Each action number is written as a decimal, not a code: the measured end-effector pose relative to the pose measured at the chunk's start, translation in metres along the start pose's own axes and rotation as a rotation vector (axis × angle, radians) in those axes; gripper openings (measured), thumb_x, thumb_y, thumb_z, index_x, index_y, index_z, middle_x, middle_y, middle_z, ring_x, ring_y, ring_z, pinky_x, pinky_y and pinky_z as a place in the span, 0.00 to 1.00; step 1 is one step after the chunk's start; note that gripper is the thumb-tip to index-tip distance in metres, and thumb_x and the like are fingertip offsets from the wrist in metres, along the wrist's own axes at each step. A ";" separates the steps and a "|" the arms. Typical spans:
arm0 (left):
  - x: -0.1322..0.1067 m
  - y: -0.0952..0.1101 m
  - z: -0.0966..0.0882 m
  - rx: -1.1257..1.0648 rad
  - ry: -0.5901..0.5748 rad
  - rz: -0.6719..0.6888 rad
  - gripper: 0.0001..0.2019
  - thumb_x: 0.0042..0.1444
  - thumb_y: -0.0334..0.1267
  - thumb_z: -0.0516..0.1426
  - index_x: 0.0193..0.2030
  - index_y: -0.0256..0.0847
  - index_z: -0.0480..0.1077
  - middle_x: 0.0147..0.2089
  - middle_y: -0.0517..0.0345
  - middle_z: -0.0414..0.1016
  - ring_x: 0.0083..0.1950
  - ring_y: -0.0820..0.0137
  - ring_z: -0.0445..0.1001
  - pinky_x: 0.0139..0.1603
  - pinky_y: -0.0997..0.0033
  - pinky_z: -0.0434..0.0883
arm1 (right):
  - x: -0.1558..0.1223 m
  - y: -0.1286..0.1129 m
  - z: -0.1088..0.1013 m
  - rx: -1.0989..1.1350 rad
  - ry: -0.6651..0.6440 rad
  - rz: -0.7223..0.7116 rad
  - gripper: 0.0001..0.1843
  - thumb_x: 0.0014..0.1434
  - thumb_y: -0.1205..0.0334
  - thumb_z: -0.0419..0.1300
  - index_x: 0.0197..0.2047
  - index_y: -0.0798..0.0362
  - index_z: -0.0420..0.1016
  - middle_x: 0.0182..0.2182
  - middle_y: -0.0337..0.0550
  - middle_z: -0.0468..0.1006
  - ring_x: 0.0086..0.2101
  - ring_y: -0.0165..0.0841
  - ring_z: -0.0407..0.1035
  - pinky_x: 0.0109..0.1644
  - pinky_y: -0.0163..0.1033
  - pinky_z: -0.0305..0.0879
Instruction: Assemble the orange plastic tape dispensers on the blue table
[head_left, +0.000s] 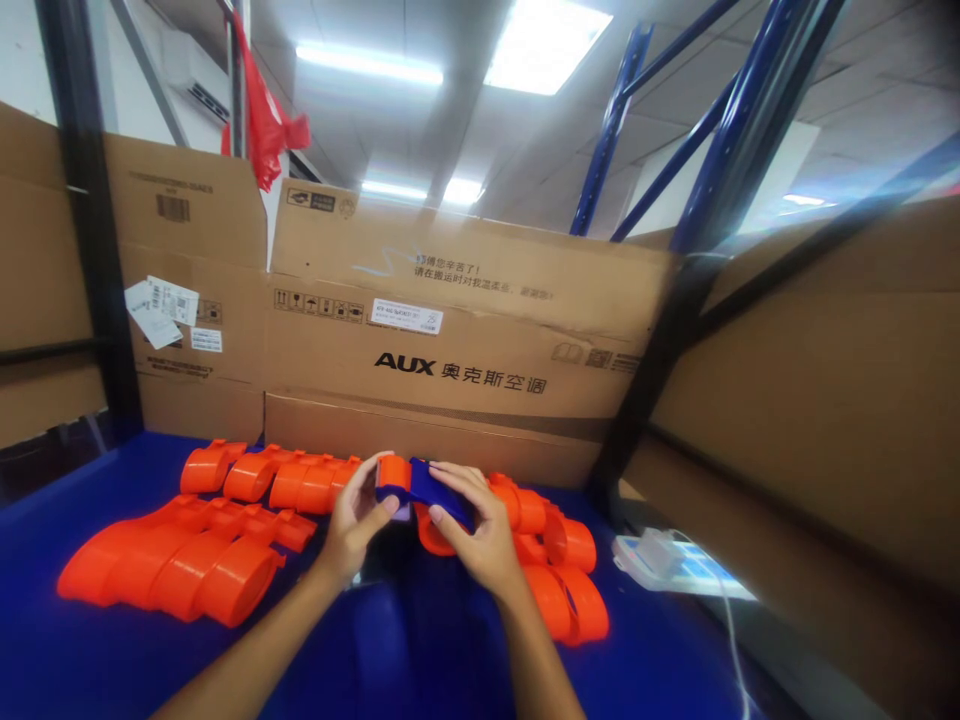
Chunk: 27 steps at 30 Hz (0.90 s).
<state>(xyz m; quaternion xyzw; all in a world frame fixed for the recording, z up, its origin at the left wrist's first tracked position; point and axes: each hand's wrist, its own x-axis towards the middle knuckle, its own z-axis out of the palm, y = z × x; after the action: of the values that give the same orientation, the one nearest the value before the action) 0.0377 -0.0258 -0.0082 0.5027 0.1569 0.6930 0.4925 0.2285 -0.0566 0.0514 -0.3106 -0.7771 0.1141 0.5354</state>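
Above the middle of the blue work surface, both hands hold an orange-and-blue plastic tape dispenser [442,492]. My left hand [358,520] is closed on its orange end, thumb below and fingers behind. On the right, my right hand [474,520] grips the blue part from above, with its thumb underneath. An orange curved plastic piece [435,535] shows just below, partly covered by the right hand; whether it joins the held dispenser I cannot tell. Rows of similar orange pieces lie to the left [172,560] and to the right [566,590] of the hands.
Behind the surface [315,660] stands a cardboard wall [480,330] with printing and labels. Dark metal posts [90,220] frame the space, and another post [645,400] stands at right. A white power strip [675,565] with a plug and cable lies at the right edge.
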 end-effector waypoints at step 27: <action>0.005 0.017 0.004 0.137 -0.042 0.060 0.24 0.56 0.38 0.65 0.57 0.47 0.64 0.63 0.45 0.73 0.63 0.54 0.72 0.66 0.50 0.63 | -0.011 0.006 0.007 -0.602 0.011 -0.259 0.30 0.59 0.55 0.68 0.63 0.48 0.70 0.42 0.51 0.73 0.43 0.45 0.68 0.47 0.53 0.67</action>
<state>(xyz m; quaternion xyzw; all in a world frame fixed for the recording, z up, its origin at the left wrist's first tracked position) 0.0322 -0.0306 0.0084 0.5542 0.1785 0.6841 0.4393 0.2271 -0.0571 0.0374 -0.3544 -0.8060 -0.1915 0.4337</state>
